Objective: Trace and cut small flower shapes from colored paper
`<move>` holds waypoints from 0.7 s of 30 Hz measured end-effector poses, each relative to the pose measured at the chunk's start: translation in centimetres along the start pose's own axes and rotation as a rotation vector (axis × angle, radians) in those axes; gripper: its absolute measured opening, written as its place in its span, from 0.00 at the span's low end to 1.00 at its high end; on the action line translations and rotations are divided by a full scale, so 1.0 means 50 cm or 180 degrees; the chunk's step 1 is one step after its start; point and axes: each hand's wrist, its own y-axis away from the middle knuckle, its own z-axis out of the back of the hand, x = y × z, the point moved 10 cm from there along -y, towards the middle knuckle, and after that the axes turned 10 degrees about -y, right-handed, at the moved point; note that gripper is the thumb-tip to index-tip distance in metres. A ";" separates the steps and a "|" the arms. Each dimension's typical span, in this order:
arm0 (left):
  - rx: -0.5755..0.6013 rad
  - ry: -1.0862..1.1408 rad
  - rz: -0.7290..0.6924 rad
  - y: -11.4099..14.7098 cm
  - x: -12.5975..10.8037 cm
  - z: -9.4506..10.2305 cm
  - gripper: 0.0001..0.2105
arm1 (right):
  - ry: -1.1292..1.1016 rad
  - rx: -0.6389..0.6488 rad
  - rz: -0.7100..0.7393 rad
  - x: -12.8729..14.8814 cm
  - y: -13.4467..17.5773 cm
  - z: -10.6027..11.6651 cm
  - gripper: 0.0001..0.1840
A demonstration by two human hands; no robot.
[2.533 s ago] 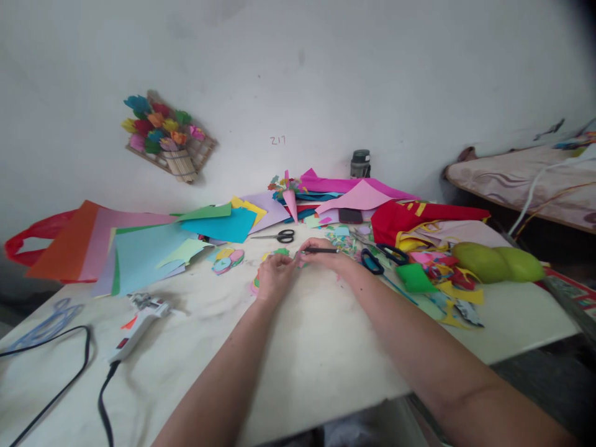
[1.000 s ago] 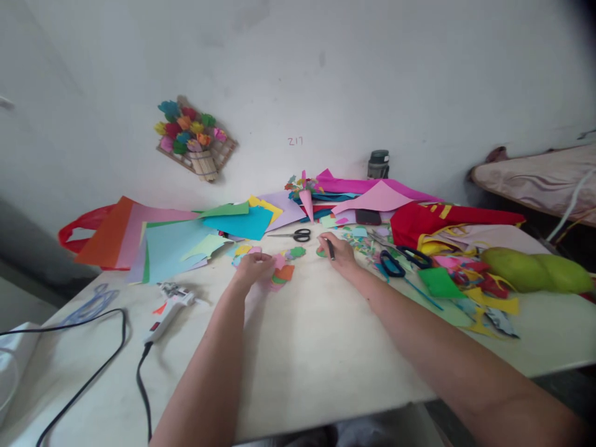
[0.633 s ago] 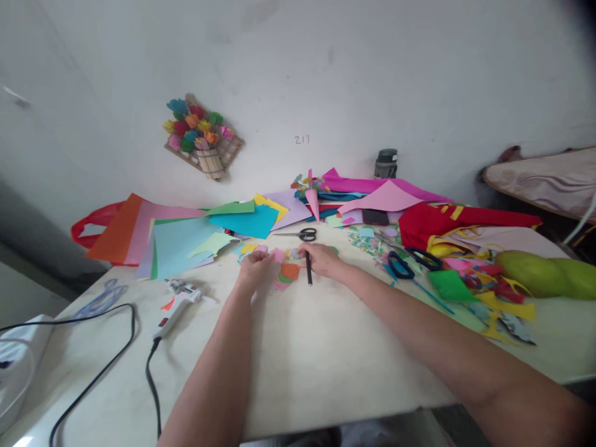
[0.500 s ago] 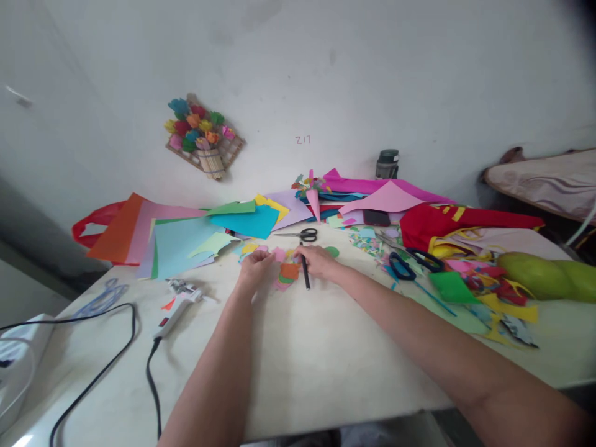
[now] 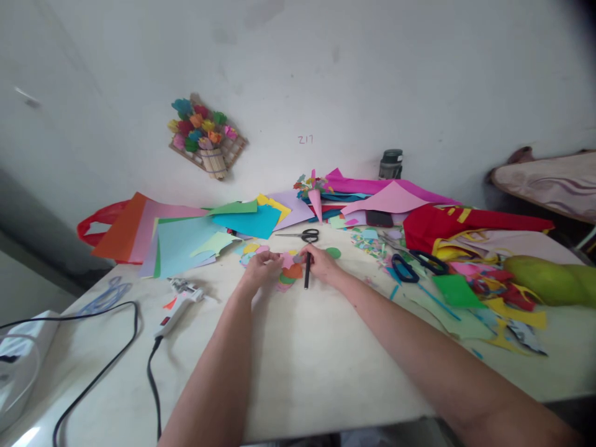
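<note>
My right hand [image 5: 320, 263] is closed around a black pen [image 5: 307, 276], which points down toward me. My left hand [image 5: 262, 269] rests just left of the small paper cut-outs, its fingers loosely bent and slightly apart with nothing visible between them. A pink paper cut-out [image 5: 288, 260] lies between the two hands, near the left fingertips. Below it are an orange cut-out [image 5: 293, 271] and a green one [image 5: 288, 280], overlapping on the table. Small black-handled scissors [image 5: 309, 236] lie just beyond the hands. A green paper circle [image 5: 333, 252] sits right of my right hand.
A glue gun [image 5: 174, 313] with a black cord lies at left, near a white power strip [image 5: 18, 366]. Coloured sheets [image 5: 184, 242] spread along the back. Larger scissors [image 5: 404, 268], paper scraps [image 5: 459, 292] and red cloth [image 5: 433, 223] cover the right side.
The pink cut-out has shifted right, away from my left fingertips, which have loosened. The pen in my right hand has turned more upright in view. The view has shifted slightly.
</note>
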 end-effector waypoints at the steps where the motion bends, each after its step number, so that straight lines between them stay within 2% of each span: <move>1: -0.0057 0.0030 0.0002 0.000 0.000 0.006 0.15 | -0.0040 -0.0082 0.0067 0.005 0.000 0.009 0.10; 3: -0.0156 0.0168 0.0043 -0.001 0.004 0.019 0.15 | 0.0009 -0.0164 0.0192 0.016 0.001 0.023 0.08; 6: -0.0236 0.0319 0.0111 -0.003 0.015 0.029 0.15 | 0.0425 0.0043 0.0323 0.026 0.001 0.021 0.05; 10: -0.0077 0.0432 0.0173 -0.006 0.026 0.016 0.16 | 0.0987 0.0262 0.0373 0.022 -0.004 0.005 0.07; 16: 0.0211 0.0163 0.0368 -0.002 0.037 -0.003 0.15 | 0.1133 0.0008 0.0327 0.023 -0.004 0.022 0.09; 18: 0.0268 0.0109 0.0306 -0.002 0.033 -0.007 0.14 | 0.1087 -0.0073 0.0317 0.032 0.001 0.029 0.08; 21: 0.0386 -0.0028 -0.0059 -0.004 0.010 -0.016 0.13 | 0.0988 -0.0074 0.0279 0.044 0.011 0.029 0.09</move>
